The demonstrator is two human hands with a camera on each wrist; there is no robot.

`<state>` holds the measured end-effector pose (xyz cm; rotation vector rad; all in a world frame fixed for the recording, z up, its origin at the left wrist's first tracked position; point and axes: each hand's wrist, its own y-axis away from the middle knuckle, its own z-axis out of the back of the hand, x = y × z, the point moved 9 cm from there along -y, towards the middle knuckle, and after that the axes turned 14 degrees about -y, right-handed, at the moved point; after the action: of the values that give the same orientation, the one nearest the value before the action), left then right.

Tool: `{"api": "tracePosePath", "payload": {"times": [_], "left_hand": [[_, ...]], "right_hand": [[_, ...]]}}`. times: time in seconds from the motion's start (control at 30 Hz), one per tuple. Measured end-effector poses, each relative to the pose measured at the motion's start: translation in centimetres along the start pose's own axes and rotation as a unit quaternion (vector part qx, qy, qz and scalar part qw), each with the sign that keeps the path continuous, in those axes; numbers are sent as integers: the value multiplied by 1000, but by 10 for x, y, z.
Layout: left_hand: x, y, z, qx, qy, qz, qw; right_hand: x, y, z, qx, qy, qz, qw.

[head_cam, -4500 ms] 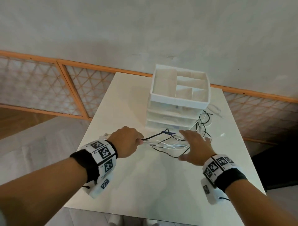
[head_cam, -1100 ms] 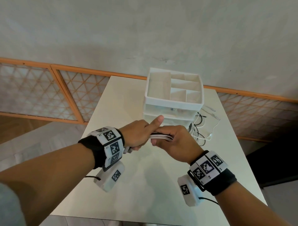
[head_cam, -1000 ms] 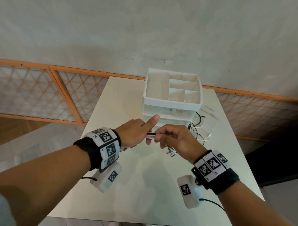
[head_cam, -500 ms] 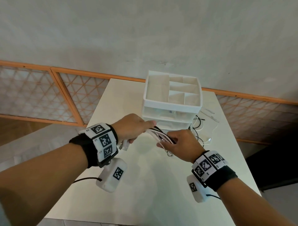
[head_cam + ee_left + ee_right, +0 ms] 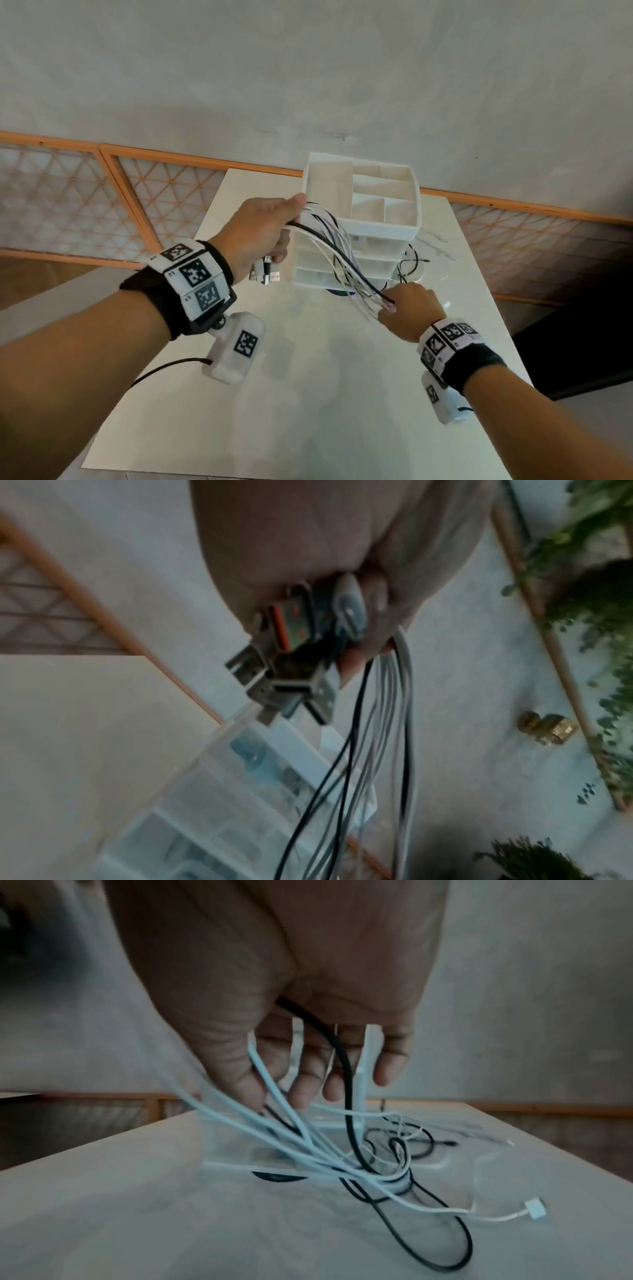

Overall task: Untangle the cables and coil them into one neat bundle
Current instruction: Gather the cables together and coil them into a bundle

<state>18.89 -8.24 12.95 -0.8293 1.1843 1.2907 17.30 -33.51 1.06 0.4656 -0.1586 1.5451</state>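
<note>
- Cables (image 5: pixel 337 262): a mix of white strands and a few black ones, held clear of the table between the two hands. Long axis ran diagonally, high at the person's left and sloping down toward the right, passing in front of the drawer unit.
- USB plugs (image 5: pixel 287 669): metal ends clustered together, projecting below the left fist and pointing roughly downward; one showed an orange insert.
- Loose ends (image 5: pixel 404 1153): past the right hand the strands dropped to the table in slack loops, black and white crossing one another; a flat white connector (image 5: pixel 536 1208) lay farthest out on the surface.
- Left hand (image 5: pixel 263 233): raised, fingers clenched round the plug end of the cables.
- Right hand (image 5: pixel 409 308): lower, near the tabletop, fingers curled loosely round the strands, several threaded between the fingers (image 5: pixel 304 1080).
- Drawer unit (image 5: pixel 363 219): white plastic, compartmented open tray on top, clear drawers beneath, standing just behind the cables.
- Table (image 5: pixel 325 394): white top.
- Wrist bands (image 5: pixel 191 274): printed with black-and-white markers, one on each wrist.
</note>
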Motion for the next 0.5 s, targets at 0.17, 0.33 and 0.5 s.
{"api": "tracePosePath", "payload": {"times": [0.17, 0.33, 0.5], "left_hand": [[23, 3, -13, 69, -285, -12, 956], [39, -6, 4, -50, -299, 50, 952], [17, -8, 54, -208, 4, 14, 978]], "right_hand": [[-36, -9, 87, -189, -196, -83, 959], [12, 38, 172, -427, -322, 52, 843], [-56, 15, 31, -99, -51, -121, 986]]}}
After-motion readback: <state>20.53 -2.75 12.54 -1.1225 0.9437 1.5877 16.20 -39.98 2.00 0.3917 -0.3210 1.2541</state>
